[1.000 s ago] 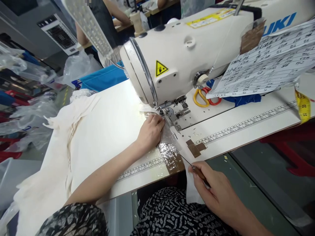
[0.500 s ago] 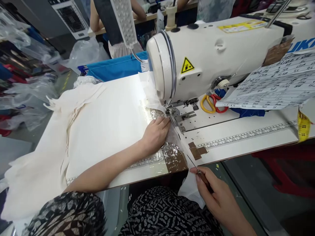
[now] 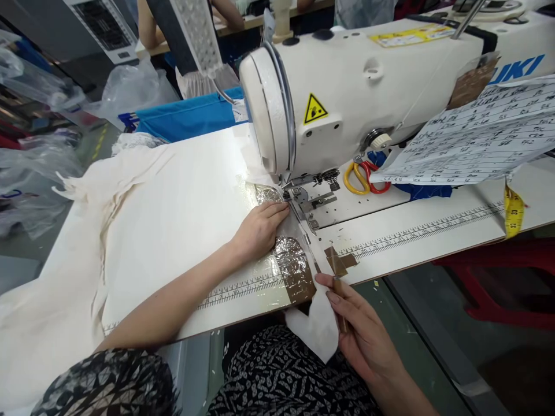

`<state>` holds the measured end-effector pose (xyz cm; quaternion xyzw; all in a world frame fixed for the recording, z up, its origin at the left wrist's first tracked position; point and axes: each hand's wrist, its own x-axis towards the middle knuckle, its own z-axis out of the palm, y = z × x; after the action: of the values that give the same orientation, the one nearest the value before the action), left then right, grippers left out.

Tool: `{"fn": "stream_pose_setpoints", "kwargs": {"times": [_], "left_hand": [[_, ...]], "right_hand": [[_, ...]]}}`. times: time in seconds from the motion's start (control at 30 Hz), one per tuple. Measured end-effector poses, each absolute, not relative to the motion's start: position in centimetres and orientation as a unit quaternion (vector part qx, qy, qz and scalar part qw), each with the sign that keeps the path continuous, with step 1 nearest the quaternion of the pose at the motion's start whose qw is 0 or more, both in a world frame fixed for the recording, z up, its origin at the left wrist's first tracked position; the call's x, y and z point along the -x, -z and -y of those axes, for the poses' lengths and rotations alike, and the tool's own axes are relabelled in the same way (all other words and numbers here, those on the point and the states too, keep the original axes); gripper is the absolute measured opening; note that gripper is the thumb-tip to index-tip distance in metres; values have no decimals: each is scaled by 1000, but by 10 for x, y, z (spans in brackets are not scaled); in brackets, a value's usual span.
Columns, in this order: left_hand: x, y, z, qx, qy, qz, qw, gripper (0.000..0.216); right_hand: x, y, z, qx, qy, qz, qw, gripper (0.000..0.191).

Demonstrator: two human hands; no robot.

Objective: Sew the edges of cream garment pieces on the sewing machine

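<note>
My left hand (image 3: 260,228) lies on the sewing machine's bed with its fingers together, pressing the white fabric strip (image 3: 318,320) beside the presser foot (image 3: 287,193). That strip runs from the foot towards me and hangs over the table's front edge. My right hand (image 3: 362,326) is closed round an awl, whose thin metal shaft (image 3: 317,267) points up along the strip towards the foot. Thumb and fingers hide most of its handle. The right fingertips are close to the strip; whether they touch it I cannot tell.
The white sewing machine (image 3: 347,98) stands over the table. Scissors with yellow and red handles (image 3: 366,177) lie beneath its arm, near a written sheet (image 3: 477,138) and a yellow tape measure (image 3: 514,211). Cream fabric pieces (image 3: 87,225) are piled left. Another person (image 3: 191,46) sits beyond.
My right hand has moved the awl forward and up along the strip, nearer the presser foot. The strip's hanging end has swung. My left hand stays beside the foot; the whole view has shifted slightly.
</note>
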<state>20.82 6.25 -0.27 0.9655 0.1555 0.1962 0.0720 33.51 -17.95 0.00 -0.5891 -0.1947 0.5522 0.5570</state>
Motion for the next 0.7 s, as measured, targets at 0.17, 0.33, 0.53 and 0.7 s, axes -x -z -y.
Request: {"fn": "stream_pose_setpoints", "kwargs": {"times": [0.17,0.33,0.53,0.7], "left_hand": [[-212,0,-54,-966,-201,-160,29,43],[-220,-4,-44,-967,-162,-193,-29,39],[-224,-4,-52,-964,-165,-208,-29,35],[-219,0,-60,-961,-220,-163,35,37]], "right_hand": [[-331,-14,175,648,-485,294,509,41],[-344,-27,170,737,-301,432,424,37],[-351,-24,155,742,-249,480,396,37],[-353,-25,147,738,-238,502,384,32]]}}
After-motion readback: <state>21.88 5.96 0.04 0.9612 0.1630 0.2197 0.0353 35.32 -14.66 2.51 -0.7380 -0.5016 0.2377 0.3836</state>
